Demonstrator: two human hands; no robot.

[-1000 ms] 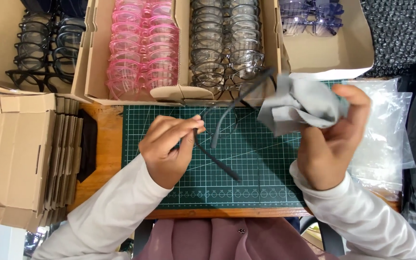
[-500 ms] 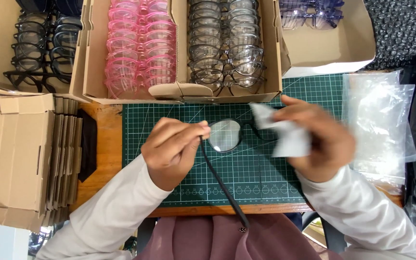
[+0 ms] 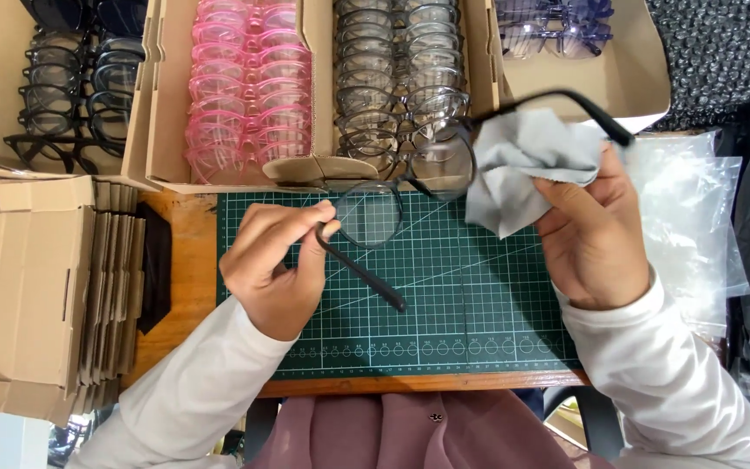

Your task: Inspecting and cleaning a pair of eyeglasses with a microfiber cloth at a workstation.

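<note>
My left hand (image 3: 275, 265) pinches a pair of dark-framed glasses (image 3: 375, 217) at the hinge of one temple, above a green cutting mat (image 3: 444, 313). One temple arm hangs down toward me. My right hand (image 3: 596, 230) holds a grey cleaning cloth (image 3: 523, 165) pressed against the other lens. The second temple arm sticks out past the cloth at the upper right.
A cardboard box (image 3: 158, 130) behind the mat holds rows of pink glasses (image 3: 249, 87) and clear grey glasses (image 3: 392, 69). Black glasses (image 3: 62, 95) lie at far left, purple ones (image 3: 557, 30) at upper right. Flat folded cartons (image 3: 36, 287) stack on the left, clear plastic bags (image 3: 696, 226) on the right.
The glasses have turned from folded and edge-on to spread open. My right hand with the cloth moved from beside the lens up onto the far lens.
</note>
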